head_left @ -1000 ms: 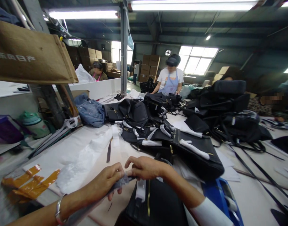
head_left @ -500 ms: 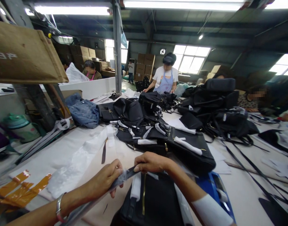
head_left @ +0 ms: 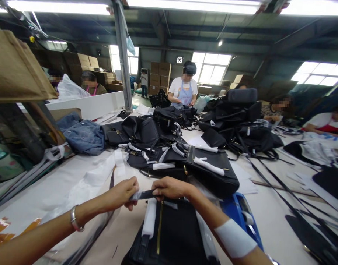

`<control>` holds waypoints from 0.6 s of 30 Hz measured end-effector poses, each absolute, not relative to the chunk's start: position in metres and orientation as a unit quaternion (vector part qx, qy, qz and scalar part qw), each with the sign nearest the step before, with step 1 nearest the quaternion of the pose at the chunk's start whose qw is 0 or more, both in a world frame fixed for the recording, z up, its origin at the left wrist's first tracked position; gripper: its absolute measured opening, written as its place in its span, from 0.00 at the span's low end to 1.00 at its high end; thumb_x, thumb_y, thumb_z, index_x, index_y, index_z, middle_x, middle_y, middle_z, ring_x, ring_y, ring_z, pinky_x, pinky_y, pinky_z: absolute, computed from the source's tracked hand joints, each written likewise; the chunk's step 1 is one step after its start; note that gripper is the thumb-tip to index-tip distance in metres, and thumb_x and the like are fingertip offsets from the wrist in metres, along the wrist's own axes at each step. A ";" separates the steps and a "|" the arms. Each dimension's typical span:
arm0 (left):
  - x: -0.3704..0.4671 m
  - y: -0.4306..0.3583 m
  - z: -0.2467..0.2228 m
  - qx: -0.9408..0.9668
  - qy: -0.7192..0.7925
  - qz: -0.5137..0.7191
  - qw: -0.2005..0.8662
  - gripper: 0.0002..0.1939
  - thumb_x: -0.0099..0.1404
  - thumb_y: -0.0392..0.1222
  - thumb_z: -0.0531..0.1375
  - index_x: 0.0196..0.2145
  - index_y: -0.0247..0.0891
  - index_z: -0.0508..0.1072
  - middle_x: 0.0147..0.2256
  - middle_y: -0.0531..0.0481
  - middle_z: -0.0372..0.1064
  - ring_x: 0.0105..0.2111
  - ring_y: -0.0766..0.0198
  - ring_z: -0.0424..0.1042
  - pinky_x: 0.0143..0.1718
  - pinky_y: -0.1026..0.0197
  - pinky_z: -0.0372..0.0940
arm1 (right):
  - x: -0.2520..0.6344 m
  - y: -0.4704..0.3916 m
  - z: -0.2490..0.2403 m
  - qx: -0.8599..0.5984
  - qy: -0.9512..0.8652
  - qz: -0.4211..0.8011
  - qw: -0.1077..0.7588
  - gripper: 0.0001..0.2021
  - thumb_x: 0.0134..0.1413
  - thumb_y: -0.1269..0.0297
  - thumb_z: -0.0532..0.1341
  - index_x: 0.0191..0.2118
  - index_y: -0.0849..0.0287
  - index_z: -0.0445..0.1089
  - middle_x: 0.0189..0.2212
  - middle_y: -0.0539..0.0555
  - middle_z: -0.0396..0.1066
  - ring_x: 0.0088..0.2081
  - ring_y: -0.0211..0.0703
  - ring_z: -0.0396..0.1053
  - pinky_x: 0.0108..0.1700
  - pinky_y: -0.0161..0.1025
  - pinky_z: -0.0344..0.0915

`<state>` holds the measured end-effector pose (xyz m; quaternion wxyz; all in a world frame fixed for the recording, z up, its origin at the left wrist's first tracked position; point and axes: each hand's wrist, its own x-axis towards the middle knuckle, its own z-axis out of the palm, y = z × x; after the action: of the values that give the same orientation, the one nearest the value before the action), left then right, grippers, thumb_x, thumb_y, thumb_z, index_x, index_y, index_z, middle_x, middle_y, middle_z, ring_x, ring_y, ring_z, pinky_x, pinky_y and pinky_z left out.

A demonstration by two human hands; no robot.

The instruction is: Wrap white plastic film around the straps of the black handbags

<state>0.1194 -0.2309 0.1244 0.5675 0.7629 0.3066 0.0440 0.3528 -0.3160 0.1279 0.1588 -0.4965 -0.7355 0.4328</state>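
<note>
A dark strap with clear plastic film (head_left: 143, 194) stretches between my two hands. My left hand (head_left: 127, 193), a bracelet at its wrist, is closed on the film-covered part. Fingers and thumb of my right hand (head_left: 169, 188) pinch the strap's bare dark end. Just below the hands stands a black bag (head_left: 180, 232) with a gold zipper (head_left: 160, 228) and a white-wrapped handle (head_left: 149, 218). A longer plastic-covered strap (head_left: 94, 235) trails down from my left hand toward the bottom edge. Behind my right hand lies another black bag (head_left: 215, 171) with white-wrapped parts.
Black bags (head_left: 141, 129) are heaped across the table, beside blue denim (head_left: 84, 136). A blue tray (head_left: 240, 213) sits right of the near bag. Long black straps (head_left: 285, 198) lie at right. Across the table stands a person in a blue apron (head_left: 185, 95); others sit around.
The view has turned right, so the scene sits further left. The strap between my hands is now closer to level. The person opposite has brought their hands closer together.
</note>
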 end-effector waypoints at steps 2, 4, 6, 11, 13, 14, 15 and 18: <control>0.128 -0.229 0.125 0.762 0.301 0.024 0.572 0.18 0.66 0.58 0.49 0.31 0.40 0.57 0.23 0.52 0.71 0.19 0.63 0.72 0.19 0.65 0.63 | 0.352 -0.317 0.128 -0.492 -0.723 0.457 0.165 0.09 0.60 0.62 0.56 0.33 0.60 0.67 0.26 0.46 0.69 0.29 0.34 0.65 0.33 0.30 0.59; 0.132 -0.228 0.125 0.769 0.292 0.018 0.568 0.17 0.66 0.57 0.49 0.31 0.40 0.57 0.23 0.51 0.72 0.18 0.63 0.72 0.18 0.66 0.61 | 0.354 -0.320 0.129 -0.500 -0.704 0.468 0.188 0.09 0.60 0.60 0.57 0.34 0.60 0.68 0.26 0.47 0.69 0.29 0.35 0.65 0.34 0.30 0.60; 0.135 -0.228 0.126 0.781 0.289 0.025 0.554 0.16 0.67 0.56 0.49 0.31 0.40 0.57 0.23 0.52 0.72 0.17 0.65 0.70 0.16 0.68 0.57 | 0.357 -0.325 0.130 -0.517 -0.686 0.465 0.213 0.10 0.60 0.57 0.57 0.37 0.60 0.68 0.27 0.47 0.69 0.30 0.35 0.66 0.33 0.30 0.60; 0.139 -0.232 0.128 0.805 0.303 0.038 0.509 0.15 0.68 0.54 0.47 0.32 0.40 0.58 0.22 0.55 0.69 0.12 0.70 0.63 0.12 0.69 0.51 | 0.354 -0.331 0.132 -0.525 -0.692 0.437 0.234 0.13 0.59 0.53 0.57 0.36 0.59 0.69 0.24 0.45 0.67 0.27 0.34 0.63 0.30 0.30 0.57; 0.140 -0.233 0.132 0.819 0.303 0.036 0.485 0.15 0.68 0.53 0.45 0.32 0.41 0.58 0.22 0.56 0.67 0.13 0.69 0.61 0.13 0.68 0.51 | 0.352 -0.331 0.134 -0.528 -0.706 0.415 0.225 0.13 0.59 0.54 0.57 0.32 0.59 0.68 0.23 0.45 0.66 0.27 0.34 0.62 0.29 0.30 0.55; 0.140 -0.233 0.136 0.836 0.300 0.041 0.458 0.14 0.69 0.53 0.45 0.32 0.41 0.58 0.23 0.56 0.67 0.14 0.68 0.61 0.15 0.67 0.53 | 0.351 -0.331 0.135 -0.536 -0.708 0.404 0.220 0.14 0.59 0.54 0.57 0.30 0.60 0.67 0.23 0.45 0.65 0.27 0.34 0.61 0.28 0.30 0.54; 0.140 -0.232 0.141 0.857 0.294 0.050 0.421 0.14 0.69 0.52 0.45 0.32 0.41 0.59 0.24 0.55 0.66 0.17 0.67 0.63 0.18 0.66 0.55 | 0.351 -0.331 0.137 -0.546 -0.707 0.395 0.215 0.14 0.59 0.54 0.57 0.30 0.60 0.67 0.23 0.45 0.65 0.26 0.34 0.61 0.28 0.30 0.53; 0.144 -0.228 0.159 0.914 0.268 0.077 0.294 0.12 0.68 0.49 0.47 0.31 0.41 0.60 0.26 0.53 0.66 0.26 0.62 0.67 0.28 0.62 0.57 | 0.351 -0.329 0.141 -0.564 -0.697 0.382 0.224 0.14 0.59 0.54 0.57 0.30 0.60 0.67 0.23 0.46 0.65 0.26 0.33 0.60 0.27 0.30 0.52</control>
<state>0.1441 -0.2277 0.1587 0.2938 0.9142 0.2683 0.0774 0.3511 -0.3293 0.1412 0.2244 -0.5640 -0.6969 0.3819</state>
